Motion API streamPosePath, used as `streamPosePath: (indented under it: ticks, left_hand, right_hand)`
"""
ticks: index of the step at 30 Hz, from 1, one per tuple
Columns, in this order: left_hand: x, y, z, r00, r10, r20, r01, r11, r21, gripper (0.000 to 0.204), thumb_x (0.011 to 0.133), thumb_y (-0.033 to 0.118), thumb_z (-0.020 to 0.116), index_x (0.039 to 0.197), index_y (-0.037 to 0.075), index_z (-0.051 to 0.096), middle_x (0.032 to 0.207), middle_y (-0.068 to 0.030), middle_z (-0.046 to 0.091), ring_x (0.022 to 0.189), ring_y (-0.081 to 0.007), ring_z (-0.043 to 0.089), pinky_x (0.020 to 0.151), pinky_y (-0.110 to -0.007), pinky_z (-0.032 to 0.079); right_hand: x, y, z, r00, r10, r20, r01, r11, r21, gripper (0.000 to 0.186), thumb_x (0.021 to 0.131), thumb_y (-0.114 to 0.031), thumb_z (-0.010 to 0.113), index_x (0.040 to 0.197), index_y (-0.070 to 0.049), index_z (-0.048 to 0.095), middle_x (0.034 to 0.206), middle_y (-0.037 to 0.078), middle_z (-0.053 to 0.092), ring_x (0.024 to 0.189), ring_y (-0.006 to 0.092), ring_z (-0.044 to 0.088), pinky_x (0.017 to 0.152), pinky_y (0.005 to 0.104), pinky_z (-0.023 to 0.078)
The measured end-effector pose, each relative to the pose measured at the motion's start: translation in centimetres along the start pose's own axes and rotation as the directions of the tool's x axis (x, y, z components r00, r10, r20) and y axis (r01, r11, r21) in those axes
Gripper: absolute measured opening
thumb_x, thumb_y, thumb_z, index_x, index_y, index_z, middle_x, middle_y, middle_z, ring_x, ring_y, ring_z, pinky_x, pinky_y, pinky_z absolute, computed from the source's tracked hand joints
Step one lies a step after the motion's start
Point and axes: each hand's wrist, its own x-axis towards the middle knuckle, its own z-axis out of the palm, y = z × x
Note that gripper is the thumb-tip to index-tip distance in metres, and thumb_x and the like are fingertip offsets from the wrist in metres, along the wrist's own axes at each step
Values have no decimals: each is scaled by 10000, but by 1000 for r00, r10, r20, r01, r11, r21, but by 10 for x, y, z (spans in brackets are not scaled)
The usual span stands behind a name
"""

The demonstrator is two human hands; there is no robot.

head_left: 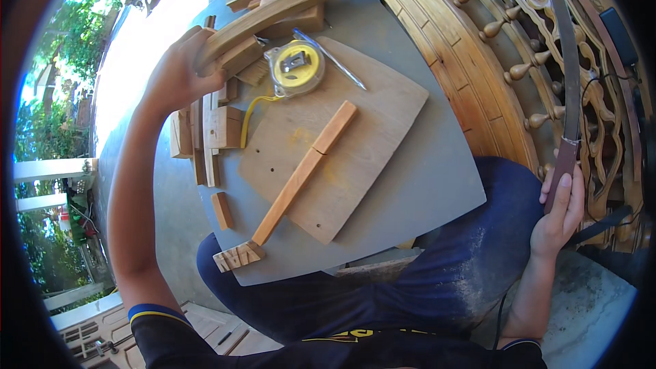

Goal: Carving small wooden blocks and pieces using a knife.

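My left hand is closed around the near end of a long, curved wooden piece, which arcs across the far side of the grey work surface. Out to the right, my right hand grips the reddish-brown handle of a long flat-bladed tool; its narrow metal blade runs beyond the top edge of the view. A wooden board carries a slim wooden stick with a crosswise line on it. By the board's far corner are a yellow tape measure and a pen.
Wooden blocks and strips stand along the surface's left edge. A small block and a striped wooden piece lie nearer me. Carved, spindled woodwork fills the right side. Below the surface are my knees.
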Motion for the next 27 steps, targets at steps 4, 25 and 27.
streamPosePath:
  ticks: [4, 25, 27]
  left_hand:
    - [3, 4, -4, 995, -35, 93, 21, 988, 156, 651, 776, 321, 729, 1305, -25, 574, 1140, -200, 637, 1006, -380, 646, 913, -455, 515]
    - [-121, 176, 29, 962, -161, -221, 86, 946, -314, 356, 898, 264, 760, 1149, 22, 691, 1092, -154, 697, 990, -321, 671, 886, -413, 536]
    - [-125, 187, 51, 955, -177, -238, 128, 970, -207, 315, 901, 251, 735, 1123, 31, 692, 1018, -145, 675, 961, -363, 664, 844, -449, 540]
  right_hand:
    - [1, 1, 1, 1000, -13, 18, 13, 1000, -5, 426, 1119, -257, 395, 1316, 50, 615, 766, 0, 508, 668, 67, 434, 601, 226, 336]
    - [-5, -60, 40, 887, -147, 439, 152, 988, 24, 276, 1081, -183, 545, 1292, -6, 549, 859, 98, 699, 727, 195, 679, 618, 357, 516]
    - [2, -78, 74, 702, -334, 629, 459, 887, -42, 236, 1066, -174, 530, 1241, -16, 512, 851, 228, 695, 708, 380, 703, 593, 470, 517]
